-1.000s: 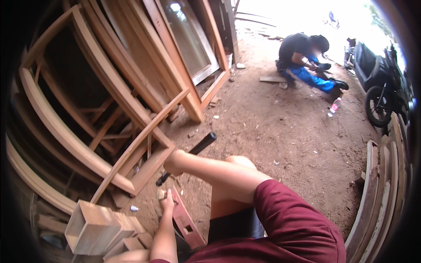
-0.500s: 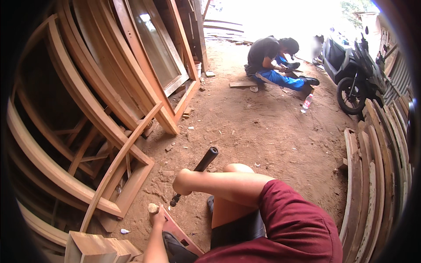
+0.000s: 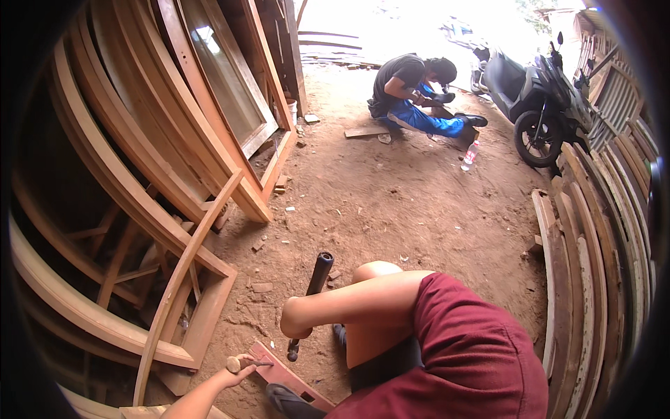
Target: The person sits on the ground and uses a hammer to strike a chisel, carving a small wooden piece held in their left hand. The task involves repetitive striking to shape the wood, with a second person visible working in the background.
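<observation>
My left hand grips a chisel with a pale wooden handle, its blade pointing right over a pink-red wooden board that has square holes. A dark sandal on my foot rests beside the board. My right hand is closed around a hammer-like tool with a long black handle, held upright with its head low near the board. My right forearm lies across my bent leg.
Wooden frames and a glazed panel lean at left. A co-worker sits on the dirt floor beside a plastic bottle. A dark scooter and stacked planks line the right.
The chisel has moved down and left and tipped toward the board. The black-handled tool has swung more upright and lower. My view has shifted, so the co-worker and scooter appear farther left.
</observation>
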Action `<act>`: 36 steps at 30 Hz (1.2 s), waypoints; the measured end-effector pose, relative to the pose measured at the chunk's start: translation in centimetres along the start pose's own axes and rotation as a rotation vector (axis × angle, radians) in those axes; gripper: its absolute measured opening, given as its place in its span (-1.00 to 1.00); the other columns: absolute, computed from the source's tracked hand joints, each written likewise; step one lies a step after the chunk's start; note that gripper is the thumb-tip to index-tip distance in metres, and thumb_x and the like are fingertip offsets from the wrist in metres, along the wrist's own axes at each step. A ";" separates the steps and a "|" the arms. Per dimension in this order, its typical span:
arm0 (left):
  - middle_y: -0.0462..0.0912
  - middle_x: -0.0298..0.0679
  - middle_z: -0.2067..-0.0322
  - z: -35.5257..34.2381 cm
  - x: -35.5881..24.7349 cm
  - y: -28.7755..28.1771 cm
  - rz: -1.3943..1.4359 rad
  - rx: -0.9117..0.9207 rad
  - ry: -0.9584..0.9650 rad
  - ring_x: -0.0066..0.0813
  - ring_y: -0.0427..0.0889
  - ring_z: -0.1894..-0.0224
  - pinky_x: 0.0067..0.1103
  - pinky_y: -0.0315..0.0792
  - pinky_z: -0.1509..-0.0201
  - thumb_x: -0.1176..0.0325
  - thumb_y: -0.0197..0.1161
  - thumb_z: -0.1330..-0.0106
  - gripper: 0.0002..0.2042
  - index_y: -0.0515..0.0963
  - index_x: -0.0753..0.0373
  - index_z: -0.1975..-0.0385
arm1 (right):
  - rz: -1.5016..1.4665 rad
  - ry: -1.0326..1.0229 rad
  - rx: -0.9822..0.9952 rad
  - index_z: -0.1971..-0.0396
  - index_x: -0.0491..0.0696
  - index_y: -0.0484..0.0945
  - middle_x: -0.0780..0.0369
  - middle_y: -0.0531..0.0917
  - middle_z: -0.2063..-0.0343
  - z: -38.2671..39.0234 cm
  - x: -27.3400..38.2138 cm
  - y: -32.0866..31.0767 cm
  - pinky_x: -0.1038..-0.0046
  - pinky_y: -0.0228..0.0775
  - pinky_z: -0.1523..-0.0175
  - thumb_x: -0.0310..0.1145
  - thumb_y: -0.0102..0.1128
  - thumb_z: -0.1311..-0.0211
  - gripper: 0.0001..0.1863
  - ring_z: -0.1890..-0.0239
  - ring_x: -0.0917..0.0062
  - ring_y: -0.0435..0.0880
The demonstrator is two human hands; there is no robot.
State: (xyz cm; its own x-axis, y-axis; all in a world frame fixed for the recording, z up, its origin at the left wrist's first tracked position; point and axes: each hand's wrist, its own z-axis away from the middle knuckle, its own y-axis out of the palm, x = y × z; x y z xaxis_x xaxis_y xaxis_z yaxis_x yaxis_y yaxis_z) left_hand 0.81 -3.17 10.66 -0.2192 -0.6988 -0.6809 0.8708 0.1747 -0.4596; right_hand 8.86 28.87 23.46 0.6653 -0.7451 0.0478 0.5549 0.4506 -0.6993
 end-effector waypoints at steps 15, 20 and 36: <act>0.70 -0.18 0.24 -2.2 -0.6 2.2 0.054 -0.159 0.233 -0.37 0.66 0.15 -0.48 0.52 0.04 0.28 0.38 -0.20 -0.82 0.64 0.20 0.28 | -0.106 0.067 0.151 0.15 0.06 0.71 0.24 0.71 0.11 -0.8 -1.0 3.4 0.18 0.51 0.13 -0.31 0.27 -0.10 -0.72 0.06 0.29 0.67; 0.69 -0.22 0.19 -1.5 -0.7 2.4 0.055 -0.162 0.281 -0.34 0.65 0.07 -0.46 0.49 -0.05 0.27 0.39 -0.17 -0.75 0.61 0.24 0.22 | -0.115 0.053 0.237 0.14 0.05 0.71 0.23 0.71 0.10 -2.3 -1.1 4.8 0.17 0.50 0.11 -0.30 0.25 -0.13 -0.72 0.06 0.28 0.67; 0.68 -0.22 0.20 -1.9 1.1 1.3 0.015 -0.156 0.194 -0.44 0.62 0.10 -0.51 0.48 -0.01 0.30 0.34 -0.22 -0.80 0.62 0.23 0.22 | -0.096 0.034 0.343 0.14 0.15 0.72 0.29 0.72 0.14 -4.8 -0.9 7.8 0.18 0.53 0.08 -0.18 0.31 -0.13 -0.72 0.08 0.33 0.68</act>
State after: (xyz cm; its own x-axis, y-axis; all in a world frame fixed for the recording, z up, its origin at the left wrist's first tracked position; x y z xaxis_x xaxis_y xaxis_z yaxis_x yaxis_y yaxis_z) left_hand 0.88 -2.35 8.19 -0.2998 -0.5517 -0.7783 0.7993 0.3000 -0.5206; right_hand 10.21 30.67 14.49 0.5881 -0.8054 0.0736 0.7532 0.5122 -0.4127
